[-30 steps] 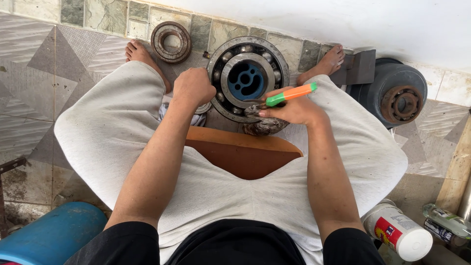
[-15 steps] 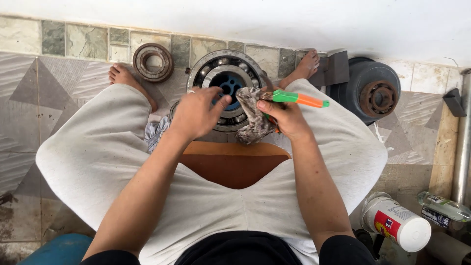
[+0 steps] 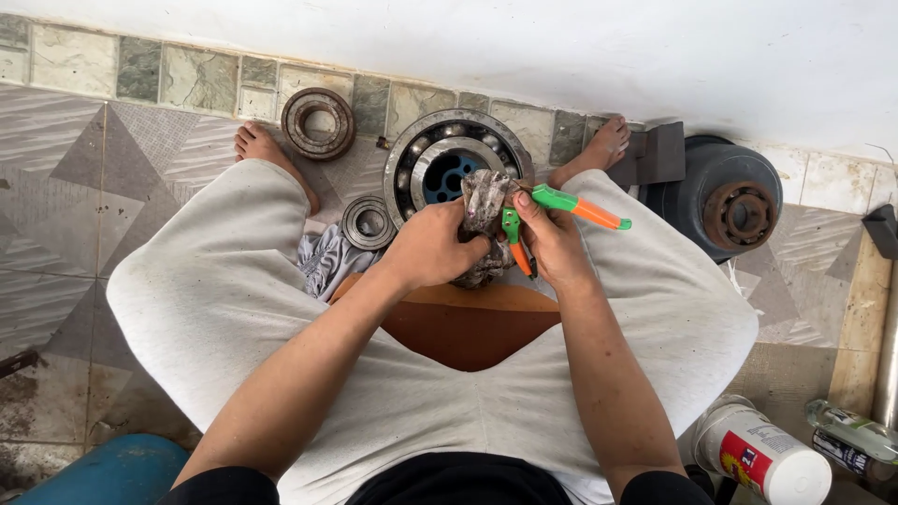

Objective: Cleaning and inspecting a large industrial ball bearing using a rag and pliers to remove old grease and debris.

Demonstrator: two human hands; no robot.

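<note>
I sit on a brown stool (image 3: 468, 327) with my knees spread. My left hand (image 3: 432, 248) grips a dirty grey rag (image 3: 485, 201) and holds it against the tool in my other hand. My right hand (image 3: 552, 245) holds pliers with green and orange handles (image 3: 571, 206). Just beyond both hands a large steel ball bearing (image 3: 456, 159) lies flat on the tiled floor between my bare feet.
A smaller bearing (image 3: 369, 223) lies left of the hands beside a crumpled grey cloth (image 3: 327, 257). A rusty bearing ring (image 3: 318, 122) lies by the wall. A dark brake drum (image 3: 725, 201) stands at right. A white can (image 3: 762, 458) and bottles (image 3: 851, 435) stand at lower right.
Both hands have come together over the big bearing. My left hand now grips the rag and presses it on the pliers, whose handles have spread apart.
</note>
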